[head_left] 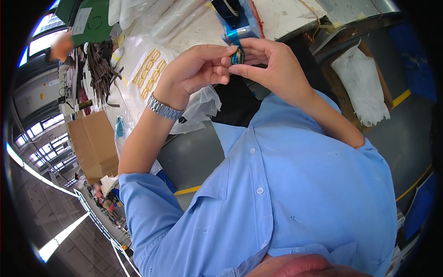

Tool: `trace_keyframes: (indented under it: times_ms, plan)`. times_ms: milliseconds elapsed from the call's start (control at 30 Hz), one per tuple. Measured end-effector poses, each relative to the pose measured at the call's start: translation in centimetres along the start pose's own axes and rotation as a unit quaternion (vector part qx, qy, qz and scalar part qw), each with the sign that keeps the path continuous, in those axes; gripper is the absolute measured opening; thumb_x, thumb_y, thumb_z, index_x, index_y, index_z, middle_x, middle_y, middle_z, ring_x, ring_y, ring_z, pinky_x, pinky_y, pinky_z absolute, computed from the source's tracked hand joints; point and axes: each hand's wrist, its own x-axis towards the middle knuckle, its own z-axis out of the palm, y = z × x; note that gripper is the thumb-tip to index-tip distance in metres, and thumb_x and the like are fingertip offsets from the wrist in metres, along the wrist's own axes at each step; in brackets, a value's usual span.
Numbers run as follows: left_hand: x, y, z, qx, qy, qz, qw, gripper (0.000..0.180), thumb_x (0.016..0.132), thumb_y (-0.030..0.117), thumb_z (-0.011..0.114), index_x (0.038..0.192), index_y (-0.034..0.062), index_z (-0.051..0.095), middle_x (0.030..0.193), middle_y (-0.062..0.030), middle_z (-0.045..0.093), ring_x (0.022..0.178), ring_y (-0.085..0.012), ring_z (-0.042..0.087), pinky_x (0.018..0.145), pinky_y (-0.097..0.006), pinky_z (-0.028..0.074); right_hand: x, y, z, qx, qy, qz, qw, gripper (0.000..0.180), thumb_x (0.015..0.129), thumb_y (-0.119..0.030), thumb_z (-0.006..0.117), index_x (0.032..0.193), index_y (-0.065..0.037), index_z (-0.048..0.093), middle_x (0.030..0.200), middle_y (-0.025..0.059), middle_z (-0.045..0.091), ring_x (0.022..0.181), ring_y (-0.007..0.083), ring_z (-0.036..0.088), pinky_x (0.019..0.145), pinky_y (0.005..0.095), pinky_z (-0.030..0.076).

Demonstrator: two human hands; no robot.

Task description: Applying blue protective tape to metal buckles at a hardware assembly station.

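Just in front of the tape dispenser [253, 25], both hands meet at a small piece wrapped in shiny teal tape [237, 57]. My left hand [198, 69], with a metal watch at its wrist, pinches the piece between thumb and forefinger. From the other side, the thumb and fingers of my right hand [277, 64] close on it too. What lies under the tape is too small to make out. The dispenser is blue and has a strip of teal tape at its near end. To the left, several gold-coloured metal loops [150, 71] lie in rows on clear plastic.
Clear plastic bags [143, 14] cover the table's far left, near a green box [94, 21] and a bundle of dark straps [99, 69]. A cardboard box [94, 143] stands at left. White wrapping [362, 83] lies in an open carton at right.
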Motion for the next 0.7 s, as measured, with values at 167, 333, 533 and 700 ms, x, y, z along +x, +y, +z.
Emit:
trace_keyframes:
  times_ms: [167,333,533,700]
  plan:
    - [0.7,-0.3,-0.2,-0.067,0.001,-0.018,0.998,0.02,0.101,0.015,0.077,0.093,-0.0014,0.07,0.076,-0.0048,0.066,0.06,-0.0129,0.066,0.062,-0.029,0.066,0.2,-0.1,0.1,-0.025,0.012,0.0,1.0,0.038,0.094,-0.018,0.084,0.123,0.004,0.075,0.097,0.0121,0.083,0.088,0.0169,0.081,0.081,0.0281,0.062]
    - [-0.1,-1.3,1.2,0.204,0.083,0.164,0.962,0.032,0.103,0.026,0.077,0.09,-0.0036,0.072,0.075,-0.0043,0.067,0.062,-0.0114,0.067,0.062,-0.03,0.066,0.2,-0.7,0.0,-0.082,0.007,0.008,0.997,0.038,0.093,-0.018,0.084,0.122,0.004,0.075,0.091,0.0131,0.082,0.082,0.0163,0.08,0.076,0.0275,0.06]
    - [-0.1,-2.4,1.5,0.2,0.123,0.224,0.946,0.041,0.107,0.032,0.071,0.093,-0.0059,0.074,0.077,-0.0061,0.07,0.062,-0.011,0.068,0.06,-0.027,0.062,0.1,-0.1,0.5,-0.076,0.016,-0.013,0.997,0.038,0.092,-0.018,0.085,0.122,0.003,0.075,0.088,0.0131,0.081,0.081,0.0159,0.08,0.075,0.0267,0.059]
    - [-0.4,-3.2,0.9,0.331,0.217,0.353,0.847,0.033,0.107,0.025,0.071,0.097,-0.0061,0.074,0.081,-0.0077,0.074,0.061,-0.012,0.068,0.061,-0.026,0.057,-0.2,-1.1,0.3,-0.042,0.017,0.017,0.999,0.038,0.095,-0.018,0.084,0.123,0.005,0.075,0.097,0.0098,0.083,0.087,0.0114,0.078,0.08,0.0254,0.06]
